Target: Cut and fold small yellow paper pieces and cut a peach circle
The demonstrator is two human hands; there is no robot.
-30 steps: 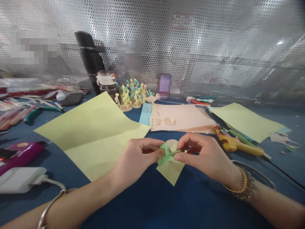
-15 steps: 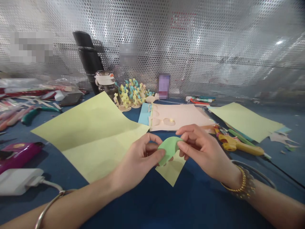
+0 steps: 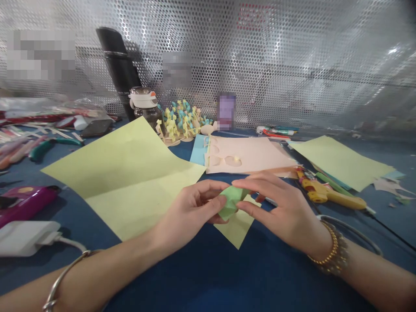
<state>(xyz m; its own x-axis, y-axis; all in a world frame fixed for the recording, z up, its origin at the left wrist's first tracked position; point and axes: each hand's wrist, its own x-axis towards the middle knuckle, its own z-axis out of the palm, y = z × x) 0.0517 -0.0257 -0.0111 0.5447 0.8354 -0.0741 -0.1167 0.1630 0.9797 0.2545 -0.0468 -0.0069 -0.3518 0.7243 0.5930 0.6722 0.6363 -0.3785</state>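
Note:
Between my two hands is a small green paper piece (image 3: 231, 200), bent and partly covered by fingers. My left hand (image 3: 198, 203) pinches its left side, thumb on the near face. The fingers of my right hand (image 3: 276, 206) are closed on its right and upper edge, with the thumb at its lower right. Under the hands lies a small yellow-green paper piece (image 3: 236, 234) on the blue table, its upper part hidden. To the left a large yellow-green sheet (image 3: 126, 173) is spread out, with a fold line across it.
Pink sheets (image 3: 256, 151) with cut-out holes lie behind my hands. At right are a yellow glue gun (image 3: 338, 197) with a cord and stacked yellow-green sheets (image 3: 341, 162). Small paper decorations (image 3: 182, 123), a lidded bottle (image 3: 144, 106), and a white charger (image 3: 29, 238) surround the area.
The green paper has gone from a smooth curved shape to a more folded, creased one. My right fingers have moved over its top edge, and the view has shifted slightly.

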